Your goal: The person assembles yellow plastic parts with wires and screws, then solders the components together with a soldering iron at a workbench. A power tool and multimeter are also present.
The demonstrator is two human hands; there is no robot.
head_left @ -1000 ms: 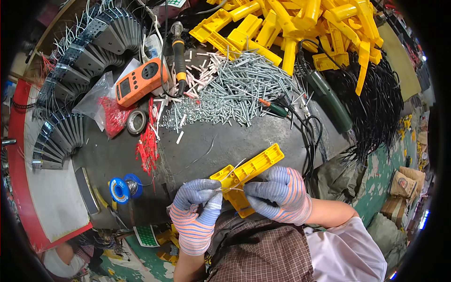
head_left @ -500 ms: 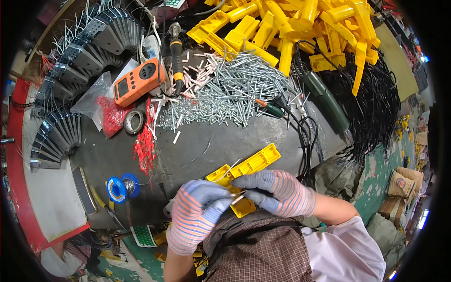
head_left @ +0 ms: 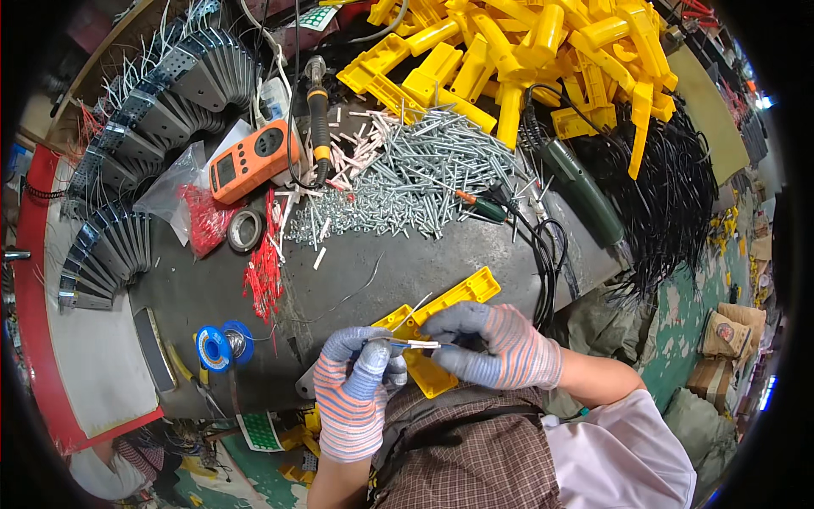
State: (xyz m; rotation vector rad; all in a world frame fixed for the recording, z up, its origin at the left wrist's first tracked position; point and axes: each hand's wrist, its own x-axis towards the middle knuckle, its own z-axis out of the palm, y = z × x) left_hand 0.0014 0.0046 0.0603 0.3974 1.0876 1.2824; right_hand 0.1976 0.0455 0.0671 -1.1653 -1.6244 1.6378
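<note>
Both my hands wear striped work gloves with grey-blue fingers. My left hand (head_left: 352,394) is closed in a pinch between thumb and index finger on a thin wire. Out of the wire's end runs a short white sleeve (head_left: 421,344), held level between the two hands. My right hand (head_left: 509,349) pinches around the sleeve's right end, its fingertips partly hiding it. Just beneath the hands lies an L-shaped yellow plastic housing (head_left: 462,291), open side up. A thin white wire (head_left: 414,310) sticks up from it near its corner.
Loose screws (head_left: 441,165) and pink-white sleeves are heaped beyond my hands, with yellow housings (head_left: 509,51) behind. An orange meter (head_left: 252,159), a soldering iron (head_left: 319,119) and a solder spool (head_left: 214,348) stand left. A dark green electric screwdriver (head_left: 585,191) and black cables (head_left: 678,187) lie right.
My left hand has turned, thumb upright, and shifted slightly right and down. The white sleeve now shows lying level between my hands. My right hand stays nearly in place.
</note>
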